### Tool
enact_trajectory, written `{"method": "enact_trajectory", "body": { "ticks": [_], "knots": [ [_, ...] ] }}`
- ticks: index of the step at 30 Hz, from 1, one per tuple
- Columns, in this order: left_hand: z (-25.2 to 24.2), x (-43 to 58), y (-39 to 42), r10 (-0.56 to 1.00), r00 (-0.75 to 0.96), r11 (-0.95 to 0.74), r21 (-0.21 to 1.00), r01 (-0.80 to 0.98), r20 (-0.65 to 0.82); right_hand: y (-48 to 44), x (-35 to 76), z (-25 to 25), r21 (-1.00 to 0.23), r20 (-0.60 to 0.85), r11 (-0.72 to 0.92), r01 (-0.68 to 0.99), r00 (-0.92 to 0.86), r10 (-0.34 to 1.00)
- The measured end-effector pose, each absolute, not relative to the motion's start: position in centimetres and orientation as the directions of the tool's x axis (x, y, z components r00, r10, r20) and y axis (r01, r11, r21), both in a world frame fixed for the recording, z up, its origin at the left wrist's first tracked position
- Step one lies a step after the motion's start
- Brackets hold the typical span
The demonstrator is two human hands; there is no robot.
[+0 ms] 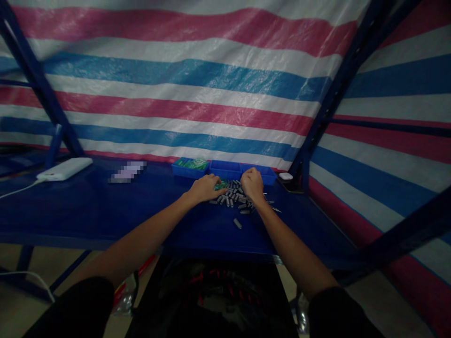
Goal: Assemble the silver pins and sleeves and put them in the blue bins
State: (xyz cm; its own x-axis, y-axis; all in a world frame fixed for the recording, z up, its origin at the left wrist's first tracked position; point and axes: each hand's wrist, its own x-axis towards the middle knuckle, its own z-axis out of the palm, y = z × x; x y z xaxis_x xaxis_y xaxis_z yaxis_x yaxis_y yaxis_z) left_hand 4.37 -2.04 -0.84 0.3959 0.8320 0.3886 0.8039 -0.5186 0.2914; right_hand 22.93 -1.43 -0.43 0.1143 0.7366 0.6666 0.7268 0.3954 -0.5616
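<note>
Over the left side of a pile of small grey metal cylinders (230, 197) is my left hand (206, 188). Its thumb and fingers are apart, beside some small green pieces (221, 184); whether it touches them I cannot tell. My right hand (252, 184) is closed like a fist above the pile's right side, in front of the blue bins, and what it may hold is hidden. One grey cylinder (237, 224) lies apart, nearer the front edge. Thin pointed metal pieces (276, 209) stick out to the right, past my right wrist.
Along the back of the blue table (141, 211) stand a blue bin with green packets (192, 163) and two more blue bins (225, 169). A white power bank (66, 169) with a cable lies left; a white case (285, 176) sits right. Striped sheeting (197, 103) hangs behind.
</note>
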Motion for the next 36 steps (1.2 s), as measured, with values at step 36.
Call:
{"method": "enact_trajectory", "body": {
  "ticks": [36],
  "knots": [
    [0.3, 4.4, -1.4, 0.795, 0.384, -0.606, 0.590, 0.534, 0.469, -1.7, 21.2, -0.6, -0.848, 0.492, 0.473, 0.239, 0.025, 0.870]
  ]
}}
